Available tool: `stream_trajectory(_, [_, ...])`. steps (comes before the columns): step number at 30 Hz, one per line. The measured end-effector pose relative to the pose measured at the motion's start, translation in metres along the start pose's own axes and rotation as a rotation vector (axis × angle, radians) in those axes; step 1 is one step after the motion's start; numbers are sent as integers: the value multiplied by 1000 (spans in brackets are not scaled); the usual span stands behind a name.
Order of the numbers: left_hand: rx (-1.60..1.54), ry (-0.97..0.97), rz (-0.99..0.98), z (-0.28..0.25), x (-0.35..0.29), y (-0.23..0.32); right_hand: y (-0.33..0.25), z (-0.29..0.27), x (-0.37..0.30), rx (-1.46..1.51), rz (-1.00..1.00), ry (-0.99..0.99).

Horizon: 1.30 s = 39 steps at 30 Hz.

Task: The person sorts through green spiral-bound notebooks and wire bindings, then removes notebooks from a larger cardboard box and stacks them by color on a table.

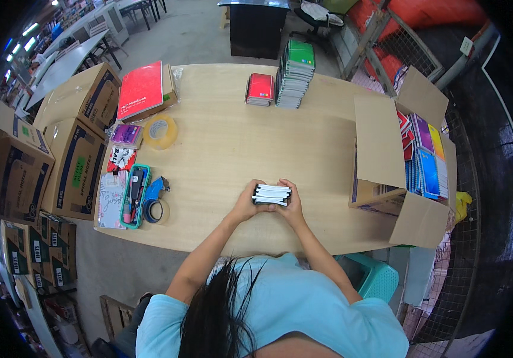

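Observation:
Between my two hands is a small stack of notebooks, its white page edges facing up and dark covers showing in thin lines. My left hand wraps the stack's left side, and my right hand closes round its right side. They hold it over the near middle of the wooden table. Farther off stand a short pile of red notebooks and, touching it on the right, a taller pile of green-topped spiral notebooks.
At right, an open carton holds red, blue, purple and yellow notebooks. Along the left edge lie a large red notebook, a roll of tape, a teal pencil tray and a blue tape dispenser. Closed cartons stand beyond.

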State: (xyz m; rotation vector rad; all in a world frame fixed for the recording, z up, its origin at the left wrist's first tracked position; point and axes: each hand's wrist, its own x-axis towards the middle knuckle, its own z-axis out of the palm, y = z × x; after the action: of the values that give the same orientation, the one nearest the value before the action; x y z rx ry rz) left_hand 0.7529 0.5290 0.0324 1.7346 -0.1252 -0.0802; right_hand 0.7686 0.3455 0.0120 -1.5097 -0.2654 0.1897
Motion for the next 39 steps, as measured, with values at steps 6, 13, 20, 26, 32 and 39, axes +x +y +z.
stream_trajectory(6, [144, 60, -42, 4, -2, 10, -3, 9, -3, 35, 8, 58])
stream_trajectory(13, [198, 2, 45, 5, -4, -9, -9, -3, -4, 59, -111, -13])
stream_trajectory(20, [394, -119, -10, -2, -8, -1, -1, -15, -3, 50, -54, -7])
stream_trajectory(26, [199, 144, 219, 15, -6, 8, 2, -12, -2, -40, -114, -10])
stream_trajectory(32, [349, 120, 34, 22, 2, -7, -3, -19, 8, 10, -60, -20])
stream_trajectory(39, [521, 301, 467, 20, -4, 1, -9, -27, -1, -440, -536, -20])
